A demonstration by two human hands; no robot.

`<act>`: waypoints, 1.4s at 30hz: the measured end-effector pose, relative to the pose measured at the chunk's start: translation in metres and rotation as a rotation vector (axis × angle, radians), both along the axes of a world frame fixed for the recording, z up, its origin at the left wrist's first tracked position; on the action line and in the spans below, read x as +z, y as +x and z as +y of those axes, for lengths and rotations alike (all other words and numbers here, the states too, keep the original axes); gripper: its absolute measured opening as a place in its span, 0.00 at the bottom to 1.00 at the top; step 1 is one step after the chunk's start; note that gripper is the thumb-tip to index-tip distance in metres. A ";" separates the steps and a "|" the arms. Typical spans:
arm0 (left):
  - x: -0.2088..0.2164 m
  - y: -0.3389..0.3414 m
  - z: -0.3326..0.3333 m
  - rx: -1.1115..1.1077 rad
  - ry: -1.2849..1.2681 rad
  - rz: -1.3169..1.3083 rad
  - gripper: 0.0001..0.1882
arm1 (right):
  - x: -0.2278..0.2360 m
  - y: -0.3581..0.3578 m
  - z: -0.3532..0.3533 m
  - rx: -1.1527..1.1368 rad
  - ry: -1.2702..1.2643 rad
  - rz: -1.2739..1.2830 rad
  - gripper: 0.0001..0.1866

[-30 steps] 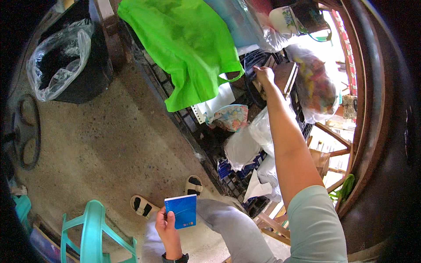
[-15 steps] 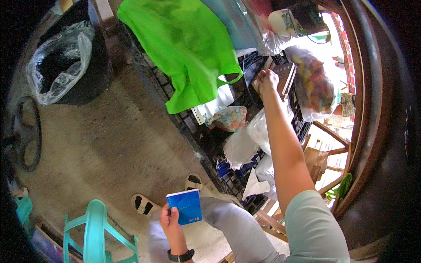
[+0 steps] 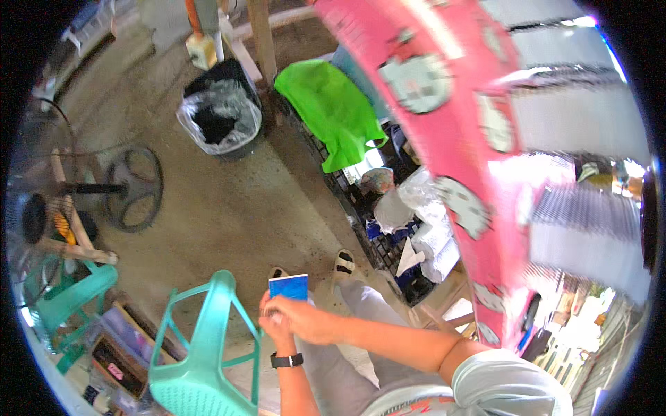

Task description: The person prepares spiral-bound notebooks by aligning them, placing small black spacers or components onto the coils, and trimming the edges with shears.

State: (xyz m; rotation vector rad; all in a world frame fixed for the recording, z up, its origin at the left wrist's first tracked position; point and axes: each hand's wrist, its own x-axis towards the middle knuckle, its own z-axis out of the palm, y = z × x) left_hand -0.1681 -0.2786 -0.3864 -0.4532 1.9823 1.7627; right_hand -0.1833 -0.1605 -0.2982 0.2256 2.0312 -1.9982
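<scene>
In my left hand (image 3: 268,312), which wears a black wristwatch (image 3: 286,360), is a small square blue notepad (image 3: 290,287) with a pale top edge. The fingers are closed around its lower part. My right hand (image 3: 305,320) reaches across from the right and lies against the left, its fingers bent over the left thumb just below the notepad. Whatever those right fingers hold, if anything, is hidden.
A teal plastic stool (image 3: 208,347) stands at my left. Ahead are a lined trash bin (image 3: 225,121) and a round dark stand base (image 3: 134,188). To the right, a black crate rack (image 3: 347,208) bears a green cloth (image 3: 329,111) and plastic bags, beside a pink patterned curtain (image 3: 444,132).
My right hand has left the rack and come down to my left hand. The view has swung, bringing the pink curtain in at the right. The notepad stays in my left hand.
</scene>
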 end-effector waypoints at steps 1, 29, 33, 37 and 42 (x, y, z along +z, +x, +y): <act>0.021 -0.010 -0.012 -0.098 -0.081 0.093 0.14 | 0.023 0.007 -0.009 0.032 -0.087 -0.048 0.13; 0.389 0.289 0.398 -1.639 0.417 1.646 0.13 | 0.281 0.516 0.261 -1.477 -0.025 0.470 0.11; 0.360 0.309 0.411 -1.739 0.330 1.616 0.10 | 0.277 0.536 0.281 -1.514 0.131 0.405 0.10; 0.358 0.319 0.415 -1.739 0.301 1.555 0.10 | 0.272 0.546 0.290 -1.429 0.359 0.200 0.11; 0.352 0.321 0.411 -1.719 0.247 1.516 0.10 | 0.267 0.544 0.292 -1.292 0.379 0.122 0.11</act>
